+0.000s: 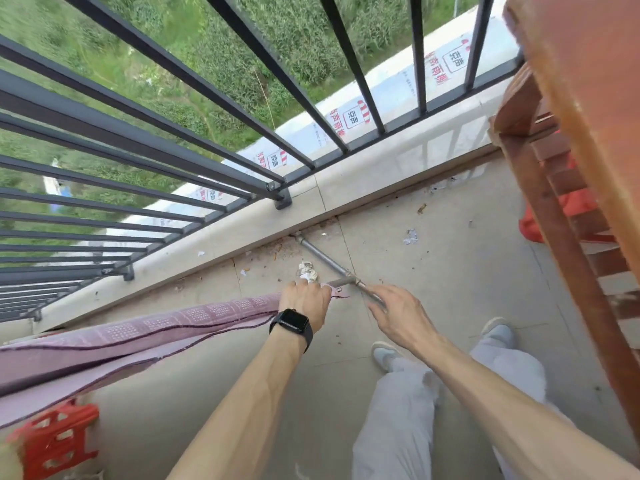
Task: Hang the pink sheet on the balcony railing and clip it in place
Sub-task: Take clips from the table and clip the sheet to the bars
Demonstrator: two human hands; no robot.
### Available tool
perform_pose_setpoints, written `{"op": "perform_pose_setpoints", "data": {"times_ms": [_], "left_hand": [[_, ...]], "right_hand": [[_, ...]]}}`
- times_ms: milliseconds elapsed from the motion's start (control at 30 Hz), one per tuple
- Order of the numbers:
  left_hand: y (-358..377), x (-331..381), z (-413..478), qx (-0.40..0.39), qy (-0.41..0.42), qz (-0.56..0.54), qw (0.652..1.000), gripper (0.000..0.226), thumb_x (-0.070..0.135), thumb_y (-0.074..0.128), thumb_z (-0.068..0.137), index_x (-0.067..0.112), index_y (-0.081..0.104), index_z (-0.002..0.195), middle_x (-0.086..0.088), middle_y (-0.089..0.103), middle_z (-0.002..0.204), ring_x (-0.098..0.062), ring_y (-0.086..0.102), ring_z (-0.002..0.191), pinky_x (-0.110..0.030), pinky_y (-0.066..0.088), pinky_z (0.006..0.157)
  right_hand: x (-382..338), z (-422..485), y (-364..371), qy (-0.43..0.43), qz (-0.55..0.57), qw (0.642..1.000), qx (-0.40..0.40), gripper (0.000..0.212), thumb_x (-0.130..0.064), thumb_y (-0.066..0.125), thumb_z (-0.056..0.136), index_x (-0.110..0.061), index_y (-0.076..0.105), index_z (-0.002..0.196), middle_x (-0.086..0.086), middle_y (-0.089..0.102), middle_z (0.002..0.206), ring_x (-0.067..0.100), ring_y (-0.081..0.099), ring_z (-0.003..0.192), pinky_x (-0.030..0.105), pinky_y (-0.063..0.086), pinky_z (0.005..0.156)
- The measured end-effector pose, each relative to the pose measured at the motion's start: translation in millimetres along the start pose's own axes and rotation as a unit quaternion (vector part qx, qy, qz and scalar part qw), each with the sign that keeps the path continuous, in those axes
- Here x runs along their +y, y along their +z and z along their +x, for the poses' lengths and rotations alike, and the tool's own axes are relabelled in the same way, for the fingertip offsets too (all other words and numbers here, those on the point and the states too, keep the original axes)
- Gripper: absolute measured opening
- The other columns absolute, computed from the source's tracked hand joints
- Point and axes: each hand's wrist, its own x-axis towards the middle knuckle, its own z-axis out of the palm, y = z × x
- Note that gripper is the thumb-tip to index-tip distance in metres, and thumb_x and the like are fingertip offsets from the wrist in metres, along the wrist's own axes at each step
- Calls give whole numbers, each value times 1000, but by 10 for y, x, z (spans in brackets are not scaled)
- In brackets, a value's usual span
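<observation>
two bare forearms fill the foreground. the pink sheet [145, 327] is gripped at its end by the closed left hand [304, 299], stretched inside the balcony railing [194, 109], not yet over it. the right hand [398, 313] is held loosely open, empty. next, the sheet would need lifting over the top rail; no clip is seen.

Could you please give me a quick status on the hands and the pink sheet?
Left hand shut on pink sheet corner. Right hand open, empty. Sheet not yet over railing; no clip visible.
</observation>
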Motion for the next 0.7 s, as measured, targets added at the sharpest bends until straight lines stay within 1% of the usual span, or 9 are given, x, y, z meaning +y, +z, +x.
{"op": "perform_pose_setpoints", "data": {"times_ms": [67, 133, 200, 300, 400, 467, 533, 633, 700], "left_hand": [[-186, 125, -224, 0, 10, -33, 999, 30, 11, 43, 95, 19, 57, 120, -5, 64, 117, -26, 57, 112, -36, 41, 83], [-369, 286, -463, 7, 35, -65, 997, 28, 14, 43, 95, 19, 58, 118, -5, 65, 116, -27, 60, 111, -35, 40, 80], [-524, 480, -705, 22, 72, -94, 993, 26, 16, 44, 94, 17, 59, 116, -8, 65, 118, -30, 60, 111, -37, 43, 83], [-735, 801, -1077, 52, 125, -124, 983, 29, 22, 42, 97, 18, 58, 121, -10, 62, 123, -32, 56, 115, -39, 44, 88], [-927, 1092, -1437, 101, 180, -150, 967, 34, 26, 40, 98, 21, 55, 128, -7, 61, 127, -31, 54, 118, -38, 43, 92], [-1055, 1265, -1654, 141, 222, -165, 951, 34, 27, 40, 97, 22, 56, 127, -6, 63, 125, -30, 55, 117, -37, 43, 94], [-1182, 1414, -1853, 180, 263, -166, 933, 35, 31, 40, 96, 25, 58, 125, -5, 64, 122, -30, 57, 114, -37, 46, 94], [-1405, 1622, -2111, 207, 320, -164, 910, 38, 34, 39, 97, 29, 57, 130, -2, 63, 125, -28, 58, 115, -38, 47, 93], [-1553, 1753, -2230, 227, 351, -156, 895, 38, 35, 40, 96, 30, 57, 130, -2, 63, 126, -28, 58, 115, -39, 47, 94]], "right_hand": [[-66, -416, -268, 32, -13, 999, 8, 31, -21, 58, 95, -17, 66, 125, 1, 69, 121, 26, 61, 113, 32, 42, 95], [-169, -839, -555, 60, -26, 997, 35, 26, -20, 59, 95, -17, 69, 118, 1, 71, 118, 28, 62, 112, 35, 44, 96], [-301, -1277, -843, 88, -37, 993, 70, 25, -23, 59, 96, -20, 70, 118, -2, 70, 121, 26, 61, 117, 36, 43, 101], [-524, -1941, -1233, 116, -68, 981, 143, 23, -19, 62, 95, -14, 73, 114, 1, 72, 119, 25, 61, 117, 33, 39, 103], [-773, -2583, -1514, 153, -106, 954, 233, 22, -17, 66, 91, -14, 75, 111, 3, 73, 115, 24, 63, 114, 32, 39, 103], [-906, -2979, -1623, 172, -117, 936, 283, 22, -17, 67, 91, -15, 76, 111, 1, 73, 114, 23, 63, 114, 29, 38, 103], [-1018, -3325, -1666, 194, -112, 919, 324, 24, -21, 63, 94, -18, 74, 115, -3, 71, 119, 20, 58, 118, 25, 33, 104], [-1089, -3764, -1660, 233, -85, 885, 394, 26, -26, 58, 97, -21, 72, 118, -7, 68, 121, 16, 52, 121, 25, 33, 104], [-1076, -3957, -1633, 258, -62, 864, 428, 26, -28, 58, 97, -23, 72, 118, -8, 68, 122, 14, 51, 122, 22, 32, 104]]}}
